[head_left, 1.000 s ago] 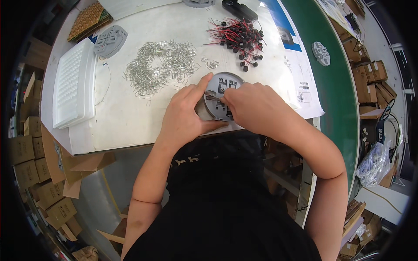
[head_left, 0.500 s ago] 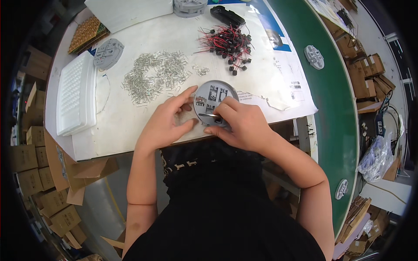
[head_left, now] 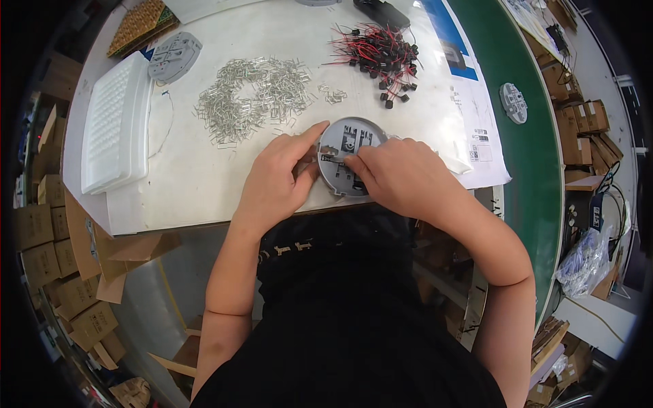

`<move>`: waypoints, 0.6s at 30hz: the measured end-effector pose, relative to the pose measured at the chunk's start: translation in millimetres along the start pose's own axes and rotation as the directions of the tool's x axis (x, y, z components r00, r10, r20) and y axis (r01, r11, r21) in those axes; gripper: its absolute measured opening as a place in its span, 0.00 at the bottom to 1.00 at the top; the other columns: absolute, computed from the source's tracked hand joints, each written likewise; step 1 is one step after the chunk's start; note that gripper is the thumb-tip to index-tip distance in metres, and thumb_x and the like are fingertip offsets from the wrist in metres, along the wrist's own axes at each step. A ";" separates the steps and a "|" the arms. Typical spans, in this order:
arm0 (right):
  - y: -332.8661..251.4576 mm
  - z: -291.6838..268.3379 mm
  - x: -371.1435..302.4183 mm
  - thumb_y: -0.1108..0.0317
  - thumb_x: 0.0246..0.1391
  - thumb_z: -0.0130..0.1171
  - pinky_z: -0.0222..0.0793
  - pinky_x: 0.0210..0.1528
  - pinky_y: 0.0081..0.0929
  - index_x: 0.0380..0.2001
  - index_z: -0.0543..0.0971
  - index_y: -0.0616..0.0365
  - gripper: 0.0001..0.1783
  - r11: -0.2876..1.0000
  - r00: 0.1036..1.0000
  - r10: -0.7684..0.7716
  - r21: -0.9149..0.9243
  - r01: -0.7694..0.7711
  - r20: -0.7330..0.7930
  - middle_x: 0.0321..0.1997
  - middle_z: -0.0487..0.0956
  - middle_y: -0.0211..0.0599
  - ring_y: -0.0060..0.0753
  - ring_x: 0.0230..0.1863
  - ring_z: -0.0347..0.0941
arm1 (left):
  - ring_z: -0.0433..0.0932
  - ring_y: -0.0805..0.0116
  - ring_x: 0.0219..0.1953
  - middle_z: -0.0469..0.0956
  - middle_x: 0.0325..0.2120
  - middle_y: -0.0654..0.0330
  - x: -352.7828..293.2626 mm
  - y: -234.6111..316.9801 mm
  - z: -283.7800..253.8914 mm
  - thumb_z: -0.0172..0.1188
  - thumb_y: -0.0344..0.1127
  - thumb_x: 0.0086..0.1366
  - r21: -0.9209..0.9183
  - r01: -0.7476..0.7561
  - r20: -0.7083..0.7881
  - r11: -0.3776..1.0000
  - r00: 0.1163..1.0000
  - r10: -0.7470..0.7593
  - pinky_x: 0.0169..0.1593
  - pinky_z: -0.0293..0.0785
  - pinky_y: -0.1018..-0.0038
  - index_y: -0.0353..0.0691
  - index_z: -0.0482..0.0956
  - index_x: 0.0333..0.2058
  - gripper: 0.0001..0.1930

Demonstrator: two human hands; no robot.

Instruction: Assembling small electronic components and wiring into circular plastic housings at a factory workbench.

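A round grey plastic housing point(head_left: 340, 178) with a raised rim and dark slots lies near the table's front edge. My left hand point(head_left: 280, 175) curves round its left side, fingers and thumb at the rim. My right hand point(head_left: 411, 175) reaches over it from the right. Its thumb and forefinger are pinched together low over the slots, and what they hold is mostly hidden. A small shiny metal part shows in the housing beside the fingertips. Beyond my left hand spreads a pile of small bent metal clips point(head_left: 255, 98).
Small black components with red wires point(head_left: 381, 61) are heaped at the back right. A white ridged tray point(head_left: 117, 126) and another grey housing point(head_left: 175, 57) stand at the left. A printed sheet point(head_left: 479, 146) covers the right side, beside a green strip point(head_left: 537, 146).
The view has shifted, so the tabletop sits higher and further right. My right hand has turned flatter over the housing, and the silvery piece under its fingers shows less.
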State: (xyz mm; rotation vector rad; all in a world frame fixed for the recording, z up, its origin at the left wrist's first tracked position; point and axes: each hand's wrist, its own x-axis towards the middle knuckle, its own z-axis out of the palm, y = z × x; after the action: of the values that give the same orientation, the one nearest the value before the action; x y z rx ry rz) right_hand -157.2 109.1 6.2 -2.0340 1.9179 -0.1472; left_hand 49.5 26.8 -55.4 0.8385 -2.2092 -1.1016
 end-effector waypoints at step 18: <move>-7.9 4.4 -2.3 0.54 0.71 0.55 0.75 0.31 0.53 0.22 0.81 0.58 0.25 1.000 1.000 0.011 0.001 -0.011 -0.009 0.21 0.80 0.51 0.60 0.27 0.80 | 0.78 0.62 0.32 0.79 0.33 0.54 -2.0 -6.8 2.6 0.61 0.16 0.54 -0.006 -0.050 -0.043 0.999 0.998 0.050 0.38 0.77 0.68 0.44 0.79 0.64 0.36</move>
State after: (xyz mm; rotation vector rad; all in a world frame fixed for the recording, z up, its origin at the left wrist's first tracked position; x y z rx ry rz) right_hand -148.6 112.4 5.0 -2.0252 1.9337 -0.1552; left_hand 51.0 26.2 -62.8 0.7918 -2.1784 -1.0576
